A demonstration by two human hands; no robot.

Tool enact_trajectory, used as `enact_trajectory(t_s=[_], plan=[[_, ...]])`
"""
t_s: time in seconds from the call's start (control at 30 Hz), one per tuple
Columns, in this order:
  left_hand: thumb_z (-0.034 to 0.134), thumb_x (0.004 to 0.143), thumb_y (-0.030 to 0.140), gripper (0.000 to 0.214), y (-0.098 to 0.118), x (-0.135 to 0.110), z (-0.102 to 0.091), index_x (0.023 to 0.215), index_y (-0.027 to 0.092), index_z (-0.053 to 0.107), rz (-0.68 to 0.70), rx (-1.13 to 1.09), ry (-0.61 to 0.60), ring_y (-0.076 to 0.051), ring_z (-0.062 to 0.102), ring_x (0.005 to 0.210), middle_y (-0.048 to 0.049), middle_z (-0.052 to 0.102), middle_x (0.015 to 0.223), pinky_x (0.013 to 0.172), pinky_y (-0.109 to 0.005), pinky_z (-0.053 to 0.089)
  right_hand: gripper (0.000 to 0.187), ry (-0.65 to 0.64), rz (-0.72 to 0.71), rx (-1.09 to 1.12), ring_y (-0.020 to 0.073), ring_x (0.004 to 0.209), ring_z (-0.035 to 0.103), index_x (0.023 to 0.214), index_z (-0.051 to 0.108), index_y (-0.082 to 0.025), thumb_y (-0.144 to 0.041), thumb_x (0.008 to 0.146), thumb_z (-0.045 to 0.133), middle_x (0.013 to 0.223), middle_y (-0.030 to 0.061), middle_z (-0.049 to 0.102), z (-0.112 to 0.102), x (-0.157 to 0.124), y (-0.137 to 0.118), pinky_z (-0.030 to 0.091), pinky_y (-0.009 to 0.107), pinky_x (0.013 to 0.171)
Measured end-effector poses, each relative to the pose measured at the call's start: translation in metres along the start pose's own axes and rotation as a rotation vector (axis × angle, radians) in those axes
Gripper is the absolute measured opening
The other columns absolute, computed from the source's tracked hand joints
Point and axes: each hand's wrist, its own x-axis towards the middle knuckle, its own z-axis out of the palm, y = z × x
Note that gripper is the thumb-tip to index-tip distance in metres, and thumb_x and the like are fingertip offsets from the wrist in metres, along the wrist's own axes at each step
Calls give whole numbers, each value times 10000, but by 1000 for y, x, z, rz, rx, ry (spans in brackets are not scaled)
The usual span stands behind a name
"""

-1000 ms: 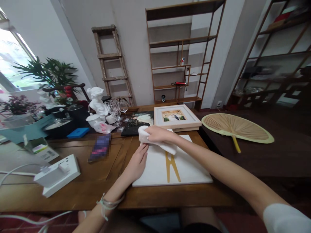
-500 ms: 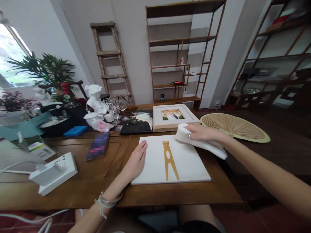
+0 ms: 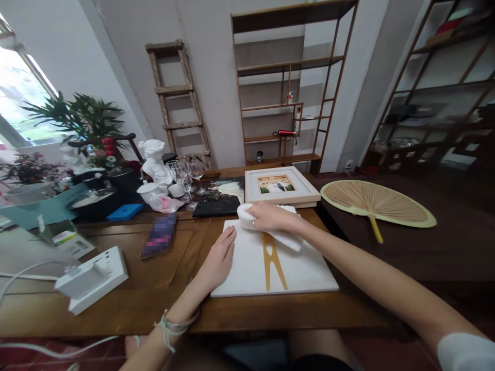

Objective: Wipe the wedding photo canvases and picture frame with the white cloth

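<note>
A white square canvas [image 3: 305, 268] with a gold clothespin shape [image 3: 273, 260] on it lies flat on the wooden table [image 3: 166, 273] in front of me. My left hand [image 3: 219, 257] lies flat with its fingers stretched out on the canvas's left edge. My right hand [image 3: 273, 217] is closed on a folded white cloth [image 3: 288, 238] and presses it on the canvas's far edge, over the top of the gold shape.
Behind the canvas lie a white photo frame [image 3: 284, 186] and a dark picture [image 3: 218, 197]. Wine glasses [image 3: 187, 175], a white bust [image 3: 154, 159] and plants stand at back left. A white power strip [image 3: 95, 278] lies left, a straw fan [image 3: 377, 203] right.
My right hand swept the cloth from the canvas's top left out past its top right corner, then back to the top middle. My left hand stayed put.
</note>
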Motion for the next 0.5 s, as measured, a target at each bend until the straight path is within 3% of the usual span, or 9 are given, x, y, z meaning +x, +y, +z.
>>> enact_trajectory(t_s=[0.17, 0.33, 0.5], plan=[[308, 892, 248, 437, 0, 0, 0, 1273, 100, 465, 14, -11, 6, -210, 315, 1315, -135, 380, 1403, 1092, -431, 238, 129, 14, 102, -27, 243, 849, 527, 800, 506, -156, -161, 725, 401, 903, 124, 583, -1, -31, 27, 362, 271, 617], [322, 884, 244, 442, 3, -1, -1, 1262, 74, 474, -11, -43, 4, -221, 312, 1315, -148, 383, 1399, 1099, -421, 220, 187, -3, 201, -56, 224, 779, 552, 829, 531, -143, -114, 683, 419, 860, 107, 597, -16, -70, 59, 387, 270, 611], [294, 888, 243, 460, 3, 0, 0, 1276, 55, 453, -15, -5, -10, -215, 297, 1322, -157, 368, 1407, 1103, -408, 210, 190, 84, 152, -116, 210, 760, 557, 774, 537, -149, -68, 682, 393, 819, 92, 608, -27, -86, 53, 383, 277, 639]])
